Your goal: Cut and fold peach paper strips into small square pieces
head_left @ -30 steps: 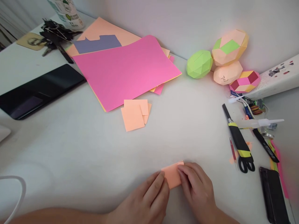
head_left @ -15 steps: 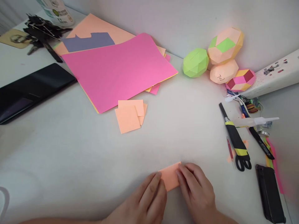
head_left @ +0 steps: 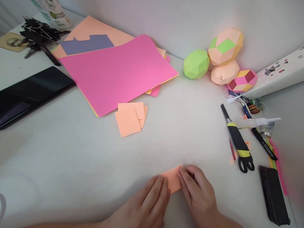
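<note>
A small peach paper rectangle point(head_left: 174, 180), apparently folded, lies on the table between my hands near the front. My left hand point(head_left: 152, 198) presses on its left end with the fingers held together. At the right end, my right hand point(head_left: 199, 193) pinches the paper's edge between thumb and fingertips. Beyond them, up and to the left, several peach paper squares point(head_left: 128, 123) overlap in a loose pile. The undersides of both hands are hidden.
A stack topped by a pink sheet point(head_left: 118, 72) lies at the back. Faceted paper shapes, one of them green point(head_left: 196, 64), stand against the wall. Scissors point(head_left: 246, 163), a utility knife point(head_left: 237, 136) and a black phone-like case point(head_left: 273, 194) lie right. A dark tablet-like device point(head_left: 35, 93) lies left.
My left fingers have shifted slightly right over the paper, covering a little more of it. My right hand keeps its pinch. The whole view has moved slightly.
</note>
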Available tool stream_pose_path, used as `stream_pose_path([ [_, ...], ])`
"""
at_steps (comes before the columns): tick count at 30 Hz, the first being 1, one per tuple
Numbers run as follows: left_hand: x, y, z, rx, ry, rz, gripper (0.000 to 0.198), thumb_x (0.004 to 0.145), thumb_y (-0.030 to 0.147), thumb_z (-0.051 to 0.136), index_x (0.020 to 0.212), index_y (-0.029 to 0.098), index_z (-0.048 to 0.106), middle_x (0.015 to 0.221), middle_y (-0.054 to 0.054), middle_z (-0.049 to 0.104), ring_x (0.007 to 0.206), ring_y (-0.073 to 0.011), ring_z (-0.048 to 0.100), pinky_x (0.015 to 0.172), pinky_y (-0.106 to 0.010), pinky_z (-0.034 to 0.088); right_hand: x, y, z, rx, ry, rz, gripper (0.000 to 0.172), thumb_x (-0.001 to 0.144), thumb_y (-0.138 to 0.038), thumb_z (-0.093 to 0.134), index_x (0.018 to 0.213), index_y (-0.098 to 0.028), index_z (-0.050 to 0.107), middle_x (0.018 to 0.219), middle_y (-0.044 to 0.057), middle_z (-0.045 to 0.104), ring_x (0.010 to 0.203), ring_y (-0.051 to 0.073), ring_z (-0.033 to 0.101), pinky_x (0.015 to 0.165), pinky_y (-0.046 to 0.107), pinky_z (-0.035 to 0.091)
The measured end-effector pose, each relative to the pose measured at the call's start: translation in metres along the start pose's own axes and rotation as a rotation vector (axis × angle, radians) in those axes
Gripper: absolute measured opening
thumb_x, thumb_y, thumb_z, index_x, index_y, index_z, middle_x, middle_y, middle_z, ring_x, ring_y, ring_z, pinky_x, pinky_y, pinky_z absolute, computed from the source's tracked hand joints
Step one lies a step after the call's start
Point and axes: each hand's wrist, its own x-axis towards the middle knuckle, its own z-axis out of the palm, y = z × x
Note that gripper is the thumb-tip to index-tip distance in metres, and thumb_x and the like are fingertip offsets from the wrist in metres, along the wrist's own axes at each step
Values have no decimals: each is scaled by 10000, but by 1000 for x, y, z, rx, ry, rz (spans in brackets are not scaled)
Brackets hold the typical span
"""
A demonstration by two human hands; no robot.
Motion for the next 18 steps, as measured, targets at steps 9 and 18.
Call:
stream_pose_path([
  [9,3,-3,2,-72,9,-10,383,936,389,481,1182,132,622,1169,-96,657,1170,-256,515,1061,-405,284,1,-1,1,-3,-22,-2,228,940,-423,494,824,-231,541,706,-24,479,579,128,428,528,233,430],
  [18,8,-8,-2,-129,10,-13,408,894,416,538,1147,108,623,1150,-82,634,1140,-251,487,1050,-367,271,2,-1,1,-83,11,-162,177,938,-356,507,843,-217,561,742,-5,517,605,135,483,518,231,447],
])
